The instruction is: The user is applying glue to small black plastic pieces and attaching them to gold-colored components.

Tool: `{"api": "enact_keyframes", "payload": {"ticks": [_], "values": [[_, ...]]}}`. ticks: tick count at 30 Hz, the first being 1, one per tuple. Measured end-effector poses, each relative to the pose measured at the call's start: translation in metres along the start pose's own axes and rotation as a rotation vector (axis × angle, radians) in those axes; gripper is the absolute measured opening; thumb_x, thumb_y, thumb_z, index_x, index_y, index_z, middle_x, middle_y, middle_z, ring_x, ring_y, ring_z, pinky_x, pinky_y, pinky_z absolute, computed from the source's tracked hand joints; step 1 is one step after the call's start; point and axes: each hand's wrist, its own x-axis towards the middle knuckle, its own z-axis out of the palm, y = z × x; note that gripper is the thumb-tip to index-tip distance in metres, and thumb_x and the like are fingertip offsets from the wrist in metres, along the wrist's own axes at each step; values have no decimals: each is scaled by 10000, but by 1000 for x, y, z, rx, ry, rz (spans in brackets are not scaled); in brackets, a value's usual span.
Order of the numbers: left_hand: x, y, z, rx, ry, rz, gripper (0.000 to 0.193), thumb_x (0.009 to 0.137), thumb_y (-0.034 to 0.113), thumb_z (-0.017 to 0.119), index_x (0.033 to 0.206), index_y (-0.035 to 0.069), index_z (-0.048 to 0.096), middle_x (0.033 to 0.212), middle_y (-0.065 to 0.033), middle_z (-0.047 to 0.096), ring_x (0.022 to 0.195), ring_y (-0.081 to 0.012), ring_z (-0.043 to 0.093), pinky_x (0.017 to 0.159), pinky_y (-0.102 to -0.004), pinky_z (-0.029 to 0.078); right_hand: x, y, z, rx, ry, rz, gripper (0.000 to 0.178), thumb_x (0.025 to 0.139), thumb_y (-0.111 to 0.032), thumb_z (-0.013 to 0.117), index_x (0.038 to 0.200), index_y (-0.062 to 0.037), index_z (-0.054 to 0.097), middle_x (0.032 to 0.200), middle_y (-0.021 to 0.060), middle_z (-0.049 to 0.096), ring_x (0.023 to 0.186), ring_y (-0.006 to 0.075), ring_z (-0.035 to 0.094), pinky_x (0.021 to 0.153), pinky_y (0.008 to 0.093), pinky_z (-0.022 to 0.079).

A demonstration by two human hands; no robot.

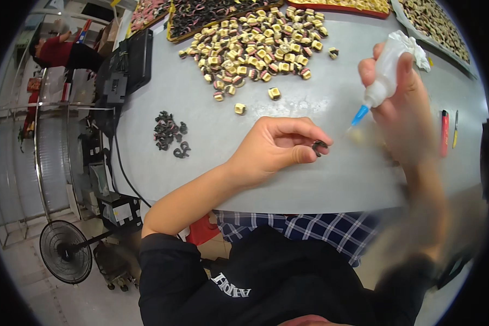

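My left hand [266, 145] is over the table, pinching a small black curved piece [320, 148] between thumb and fingertips. My right hand [399, 103] is wrapped around a translucent squeeze bottle [386, 70], tilted with its blue dispensing tip [359, 115] pointing down and left. The tip is apart from the black piece. White tissue [409, 44] covers the bottle's upper end. Left of my left forearm lies a small heap of black curled pieces [167, 130]. Beyond my hands spreads a pile of small cream, pink and black pieces [255, 46], with a few lying loose nearer me.
Trays of small pieces, including a dark-filled tray [201, 19] and a tray with a red rim [342, 7], line the far edge. A red pen-like tool [444, 133] and a slim yellow-black tool [456, 129] lie at right. A black device [138, 62], cable and floor fan [65, 251] are left.
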Motion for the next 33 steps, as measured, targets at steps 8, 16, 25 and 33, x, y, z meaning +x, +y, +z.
{"api": "enact_keyframes", "payload": {"ticks": [8,16,25,33], "values": [[1,-2,2,-41,0,2,331,694,190,749,933,-7,632,891,-61,567,809,-138,535,710,-254,416,0,6,6,-207,-98,-84,515,832,-546,480,1003,-64,416,788,93,558,674,107,479,634,206,371],[0,-4,-1,-30,1,1,339,679,192,757,926,-6,635,885,-71,571,786,-144,528,700,-263,411,1,10,7,-226,-108,-105,508,801,-494,566,990,-46,417,781,140,576,764,158,538,698,254,404],[0,-2,0,-31,25,-14,345,672,204,760,916,-7,638,873,-67,567,782,-148,529,693,-257,413,1,10,9,-229,-106,-98,506,792,-483,585,973,-38,427,801,154,585,785,169,554,724,262,411],[0,-2,0,-27,25,-22,351,672,210,760,918,-9,637,871,-67,568,782,-145,531,692,-252,415,1,11,9,-239,-102,-91,519,784,-492,592,969,-35,430,795,159,588,775,169,560,718,260,414]]}}
